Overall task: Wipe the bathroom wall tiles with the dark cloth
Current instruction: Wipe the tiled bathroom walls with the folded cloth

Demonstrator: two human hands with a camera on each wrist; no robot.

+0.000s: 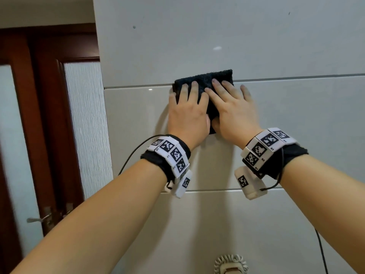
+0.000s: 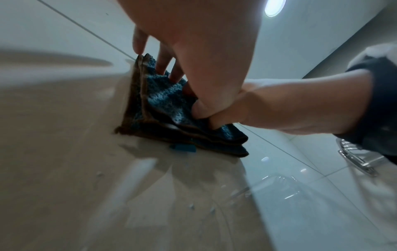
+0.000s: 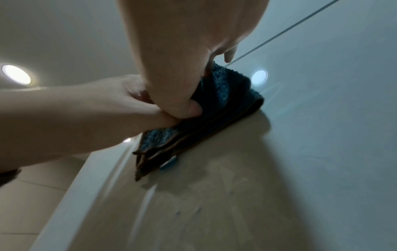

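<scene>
A dark folded cloth (image 1: 205, 80) lies flat against the pale grey wall tiles (image 1: 286, 125), straddling a horizontal grout line (image 1: 296, 77). My left hand (image 1: 187, 111) presses on its left half with fingers spread and straight. My right hand (image 1: 233, 111) presses on its right half the same way. The two thumbs meet at the cloth's lower edge. The left wrist view shows the cloth (image 2: 163, 101) with its stacked brown-hemmed layers under the left hand (image 2: 193, 42) and right hand (image 2: 290, 108). In the right wrist view, the cloth (image 3: 227, 91) sits beneath the right hand (image 3: 182, 51).
The tiled wall ends at a corner (image 1: 102, 107) just left of the cloth. Beyond it stands a brown door (image 1: 49, 115) with frosted panes and a metal handle (image 1: 37, 220). A round fixture (image 1: 231, 264) sits low on the wall. A chrome rack (image 2: 354, 159) hangs to the right.
</scene>
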